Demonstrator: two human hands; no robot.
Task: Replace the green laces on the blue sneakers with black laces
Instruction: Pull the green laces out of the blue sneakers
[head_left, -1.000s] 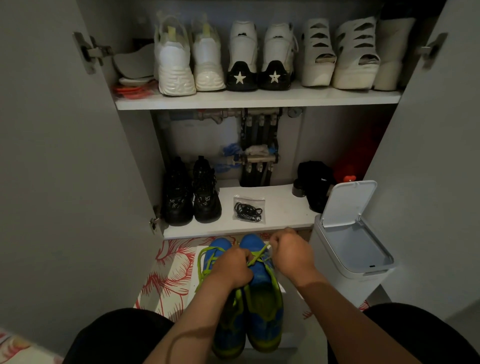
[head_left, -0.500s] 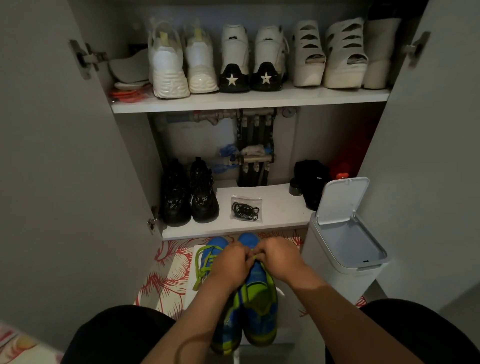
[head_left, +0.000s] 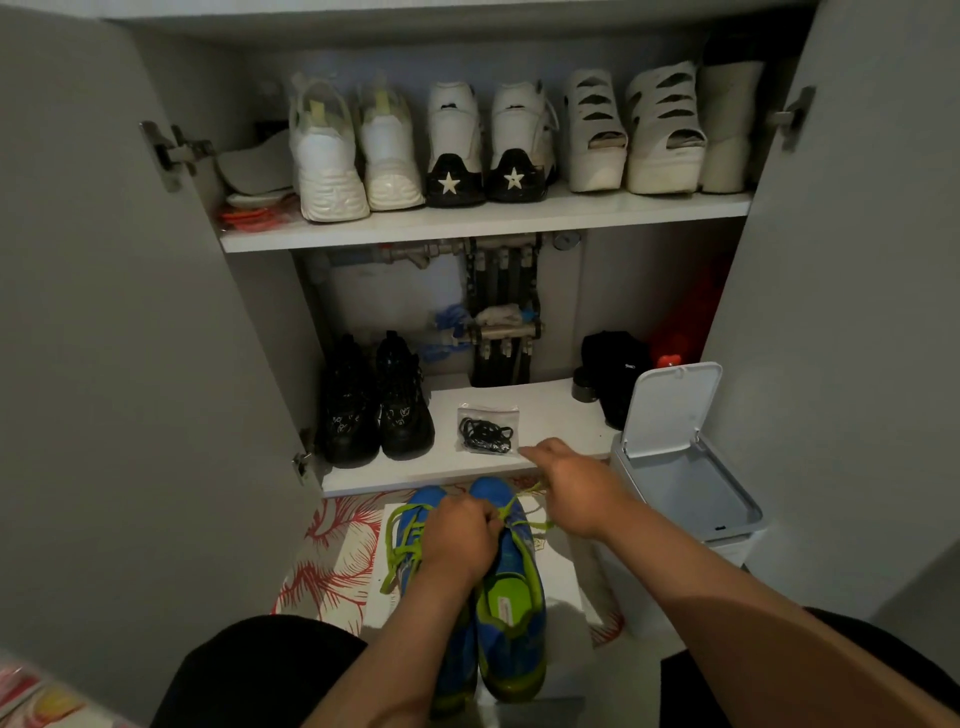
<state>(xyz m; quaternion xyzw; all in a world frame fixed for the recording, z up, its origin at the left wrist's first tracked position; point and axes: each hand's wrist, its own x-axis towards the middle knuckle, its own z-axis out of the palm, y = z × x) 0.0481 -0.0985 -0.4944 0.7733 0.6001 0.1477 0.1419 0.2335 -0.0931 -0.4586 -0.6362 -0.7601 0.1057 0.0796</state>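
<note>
Clenched left hand (head_left: 460, 535) grips soft blue sneakers (head_left: 511, 597); right hand (head_left: 576, 486) pinches thin green lace (head_left: 519, 500), now drawn farther right.

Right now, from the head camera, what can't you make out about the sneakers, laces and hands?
1. Left sneaker eyelets: head view, covered by the left hand.
2. Which fingers of the right hand pinch the green lace: head view, hidden under the hand's back.
3. Left sneaker's heel: mostly behind the left forearm, and dark.
4. Black laces in their bag: too small to count.
</note>
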